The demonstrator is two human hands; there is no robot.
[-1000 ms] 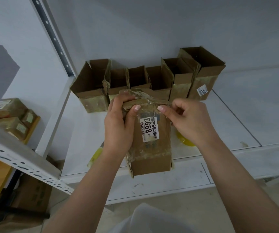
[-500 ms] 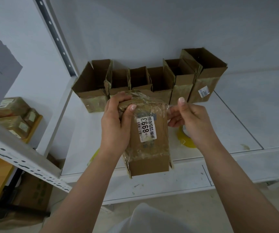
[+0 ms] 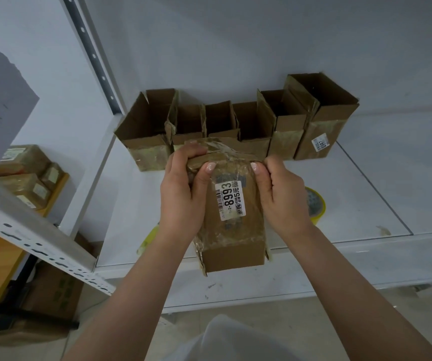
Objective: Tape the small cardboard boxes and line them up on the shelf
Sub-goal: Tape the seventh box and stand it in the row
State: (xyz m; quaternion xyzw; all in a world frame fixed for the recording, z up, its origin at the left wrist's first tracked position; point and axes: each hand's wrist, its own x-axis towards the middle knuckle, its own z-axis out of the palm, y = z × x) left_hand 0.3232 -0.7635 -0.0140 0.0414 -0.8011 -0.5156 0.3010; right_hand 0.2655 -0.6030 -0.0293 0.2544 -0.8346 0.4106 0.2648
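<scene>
- A person holds a small cardboard box (image 3: pixel 233 217) in both hands in front of the white metal shelf (image 3: pixel 366 199), above its front edge and not resting on it.
- The left hand (image 3: pixel 183 196) grips the box's upper left corner, fingers curled over the crumpled top flap and thumb pressed on the near face.
- The right hand (image 3: pixel 280 196) grips the upper right corner, thumb on the near face beside the label, fingers wrapped behind the box.
- The held box is wrapped in wrinkled clear tape; a white barcode label (image 3: pixel 231 200) on its near face reads "8993".
- Six open-topped cardboard boxes (image 3: pixel 235 123) stand in a row along the shelf's back edge against the wall, touching side to side, flaps upright.
- The rightmost box in the row (image 3: pixel 321 113) is the tallest and carries a small white sticker (image 3: pixel 320 144) on its front.
- The leftmost box in the row (image 3: pixel 144 131) sits beside the shelf's perforated upright post (image 3: pixel 92 56) at the back left corner.
- A roll of yellow tape (image 3: pixel 315 204) lies flat on the shelf just right of the right hand, partly hidden by it.
- A second yellowish object (image 3: pixel 148 241) shows near the shelf's front edge behind the left forearm; what it is cannot be made out.
- On a lower wooden surface at far left, several taped parcels (image 3: pixel 27 175) lie stacked together.
- More cardboard cartons (image 3: pixel 53 290) sit on the floor below the neighbouring rack at lower left.
</scene>
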